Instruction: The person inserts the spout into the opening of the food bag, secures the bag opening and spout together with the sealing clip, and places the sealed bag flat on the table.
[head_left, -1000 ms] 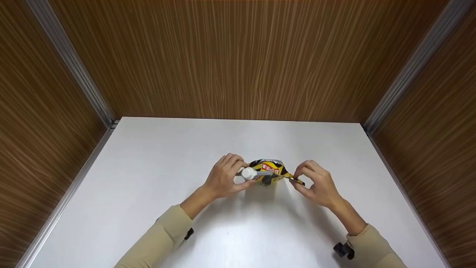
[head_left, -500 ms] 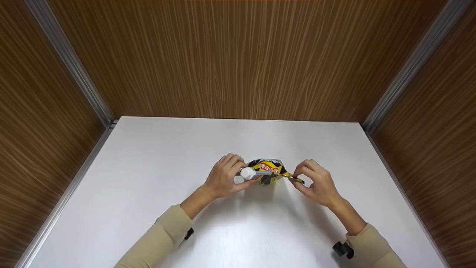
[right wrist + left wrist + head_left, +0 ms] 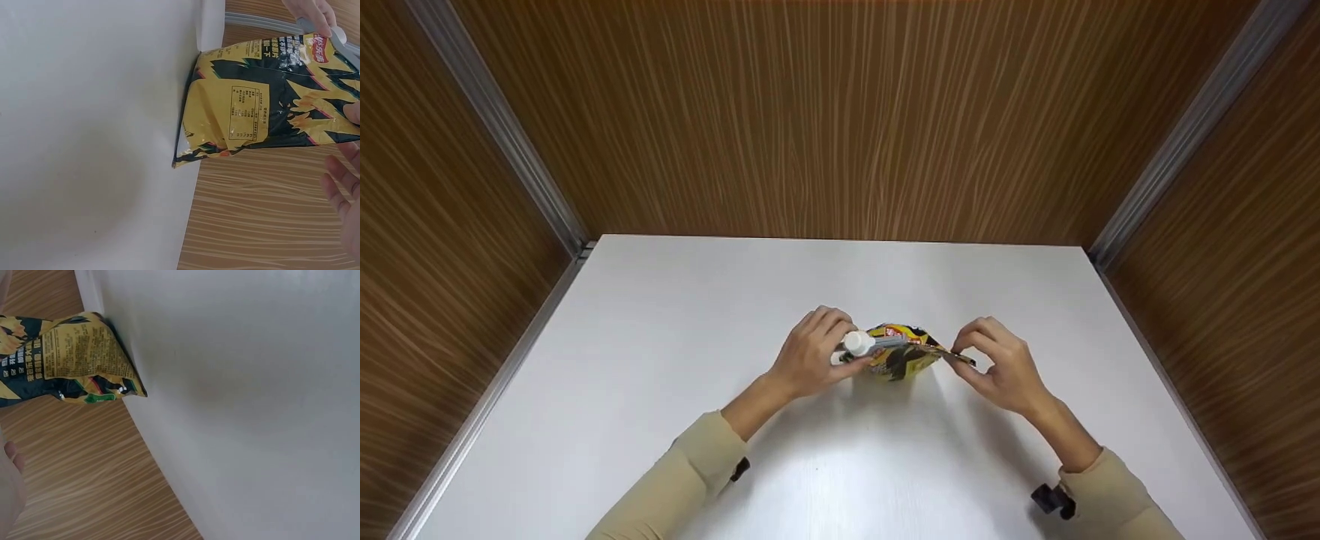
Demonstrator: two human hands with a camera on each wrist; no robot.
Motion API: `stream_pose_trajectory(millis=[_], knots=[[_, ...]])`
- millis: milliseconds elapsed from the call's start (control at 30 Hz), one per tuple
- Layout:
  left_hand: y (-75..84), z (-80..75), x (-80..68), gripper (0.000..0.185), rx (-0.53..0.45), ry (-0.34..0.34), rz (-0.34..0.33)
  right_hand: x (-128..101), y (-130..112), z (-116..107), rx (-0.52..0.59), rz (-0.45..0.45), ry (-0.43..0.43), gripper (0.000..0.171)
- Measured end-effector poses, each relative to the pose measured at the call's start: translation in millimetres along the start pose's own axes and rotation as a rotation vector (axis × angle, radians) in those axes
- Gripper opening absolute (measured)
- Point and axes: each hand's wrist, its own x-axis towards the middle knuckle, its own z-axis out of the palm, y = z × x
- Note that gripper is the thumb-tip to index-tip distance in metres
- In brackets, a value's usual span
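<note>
A yellow and black snack bag (image 3: 904,364) stands upright on the white table, its bottom edge on the surface. My left hand (image 3: 810,356) holds a grey bag clip (image 3: 889,341) with a round white cap (image 3: 857,343) at the bag's top left. In the right wrist view the grey clip (image 3: 337,44) lies across the bag's upper corner; whether it is fastened I cannot tell. With thumb and fingertips my right hand (image 3: 997,367) pinches the top right corner of the bag. Printed text covers the bag's side (image 3: 84,354) in the left wrist view.
The white table (image 3: 720,292) has a brown wood-grain panel (image 3: 840,120) at the back and others on both sides. Grey metal posts (image 3: 495,112) stand in the corners. A small black device (image 3: 1054,501) sits at the right cuff.
The bag's top has tilted slightly away, so more of its near face shows. My left hand and the clip have shifted a little away from me. The right hand keeps its pinch.
</note>
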Motion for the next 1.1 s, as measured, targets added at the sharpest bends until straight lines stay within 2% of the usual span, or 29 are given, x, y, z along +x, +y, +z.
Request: stream_pose_trajectory(millis=[100,333,500,900,1100], knots=[[-0.3,-1.3,0.3,0.04,0.0,0.013,0.0,2.6,-1.4,-0.7,0.0,-0.034,0.012,0.022],[0.0,-3.7,2.4,0.043,0.008,0.033,0.006,6.5,-3.0,-3.1,0.015,-0.009,0.009,0.022],[1.2,-7.1,4.2,0.044,0.015,0.041,0.013,9.9,-4.2,-6.3,-0.003,-0.048,0.008,0.023],[8.8,-16.1,4.6,0.049,-0.043,0.027,-0.065,16.2,-11.4,-8.3,0.014,-0.074,0.017,0.024],[13.5,-19.5,3.8,0.045,-0.101,0.011,-0.109,17.8,-14.4,-10.0,0.04,-0.079,0.015,0.025]])
